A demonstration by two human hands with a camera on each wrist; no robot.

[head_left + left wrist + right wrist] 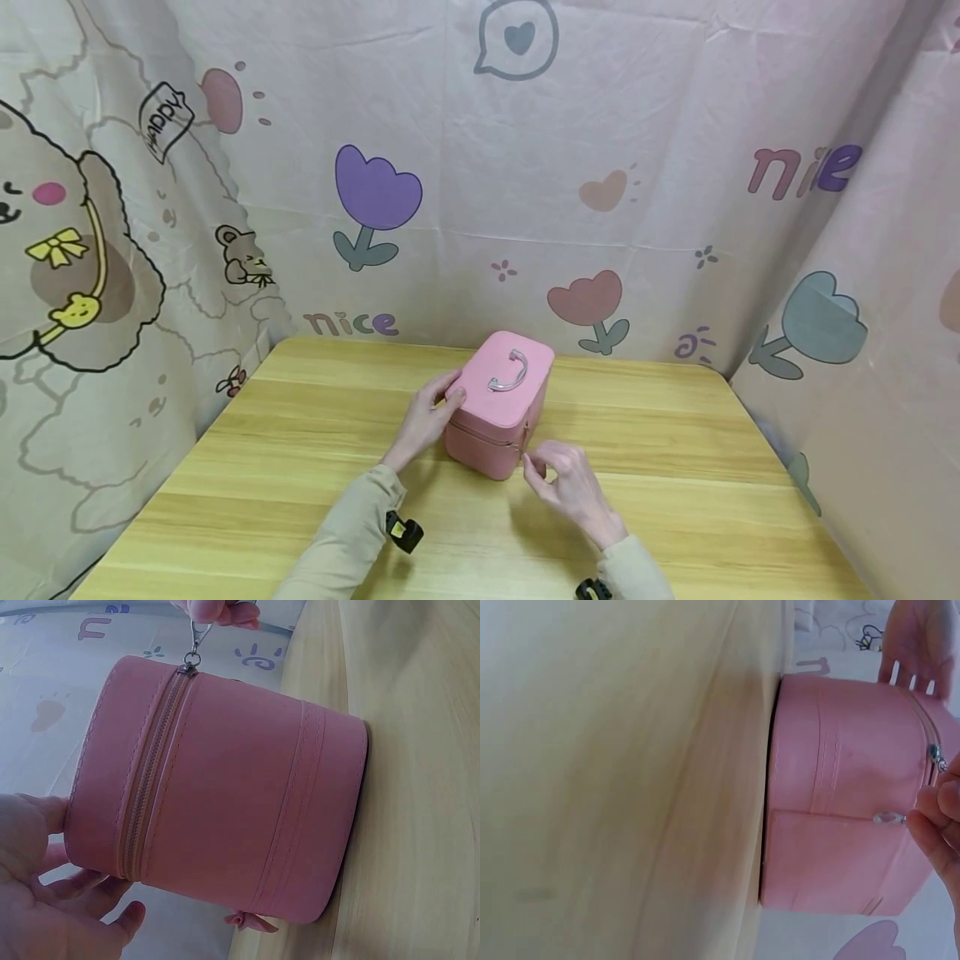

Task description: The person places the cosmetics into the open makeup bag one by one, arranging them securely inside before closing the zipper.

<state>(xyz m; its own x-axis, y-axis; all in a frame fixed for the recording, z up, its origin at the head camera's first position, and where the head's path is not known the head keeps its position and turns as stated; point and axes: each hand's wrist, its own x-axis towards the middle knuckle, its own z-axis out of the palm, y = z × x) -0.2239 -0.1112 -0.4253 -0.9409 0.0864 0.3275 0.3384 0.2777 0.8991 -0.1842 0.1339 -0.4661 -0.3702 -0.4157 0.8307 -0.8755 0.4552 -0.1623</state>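
Observation:
A pink vanity case (480, 396) stands upright on the table, its lid closed and a silver handle (519, 373) on top. My left hand (422, 419) rests against the lid's left side and front corner, its fingers spread along the edge. At the front right corner, my right hand (572, 486) pinches a small metal zipper pull (197, 636). In the left wrist view the zipper (146, 780) runs closed along the seam under the lid. A second metal pull (887, 818) hangs near the right fingertips. A small pink bow (251, 922) shows low on the case.
The wooden table (300, 433) extends to both sides of the case. A printed curtain (465, 192) hangs behind the table's back edge and along both sides. Black wrist cameras (405, 532) are strapped at the sleeves.

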